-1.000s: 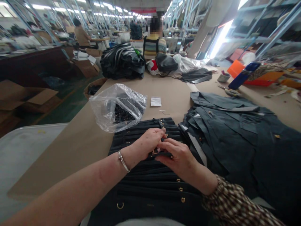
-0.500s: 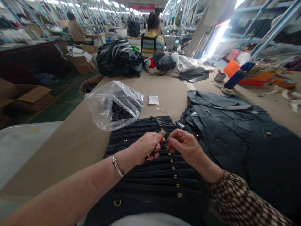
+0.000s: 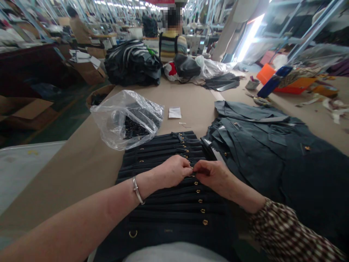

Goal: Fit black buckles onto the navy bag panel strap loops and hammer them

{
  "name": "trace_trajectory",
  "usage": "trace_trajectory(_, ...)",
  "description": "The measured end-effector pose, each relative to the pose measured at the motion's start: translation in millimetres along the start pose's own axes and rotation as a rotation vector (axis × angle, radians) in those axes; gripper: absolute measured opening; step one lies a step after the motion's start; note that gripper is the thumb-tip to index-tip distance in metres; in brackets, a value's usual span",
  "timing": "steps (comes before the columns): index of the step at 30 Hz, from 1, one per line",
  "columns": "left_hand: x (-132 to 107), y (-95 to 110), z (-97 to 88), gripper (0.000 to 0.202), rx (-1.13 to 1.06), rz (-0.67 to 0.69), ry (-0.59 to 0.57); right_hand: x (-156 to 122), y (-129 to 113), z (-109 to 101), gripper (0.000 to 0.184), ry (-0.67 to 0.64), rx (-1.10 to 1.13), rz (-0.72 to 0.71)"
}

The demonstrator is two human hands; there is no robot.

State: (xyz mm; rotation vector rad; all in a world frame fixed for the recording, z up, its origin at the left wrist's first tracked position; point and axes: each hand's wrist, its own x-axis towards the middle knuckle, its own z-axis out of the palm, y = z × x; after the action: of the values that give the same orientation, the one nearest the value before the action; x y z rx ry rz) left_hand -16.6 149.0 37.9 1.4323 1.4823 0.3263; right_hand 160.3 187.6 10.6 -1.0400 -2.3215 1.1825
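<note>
Dark garment pieces [image 3: 163, 214] lie overlapped in a row before me, with gold-coloured metal fittings [image 3: 200, 201] down their right side. Over this row my left hand [image 3: 176, 171] is closed, thumb and fingers pinched together. My right hand [image 3: 211, 174] pinches from the other side, its fingertips meeting the left ones at one of the gold fittings. What lies between the fingertips is small and mostly hidden. Short dark straps [image 3: 178, 137] sit at the fittings of the farther pieces. A gold D-shaped ring [image 3: 133, 234] shows on the nearest piece.
Left of the row's far end lies a clear plastic bag [image 3: 128, 120] of small dark parts. A pile of dark garments [image 3: 261, 142] covers the right side. Farther back are a white paper slip [image 3: 175, 112], an orange box [image 3: 297, 86] and a dark fabric heap [image 3: 133, 63]. A co-worker [image 3: 173, 43] sits beyond.
My left hand has turned knuckles-up and lowered onto the row. My right hand has moved slightly down, and the fingertips now meet at a fitting. The view has shifted a little.
</note>
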Motion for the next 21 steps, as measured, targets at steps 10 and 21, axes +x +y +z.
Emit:
trace_trajectory(10, 6, 2, 4.0, 0.024, 0.337, 0.148, 0.089, 1, 4, 2, 0.017, -0.021, -0.242, 0.014)
trace_trajectory(21, 7, -5, 0.7, 0.025, 0.416, 0.146, 0.110, 6, 16, 3, 0.019, -0.077, -0.238, 0.019)
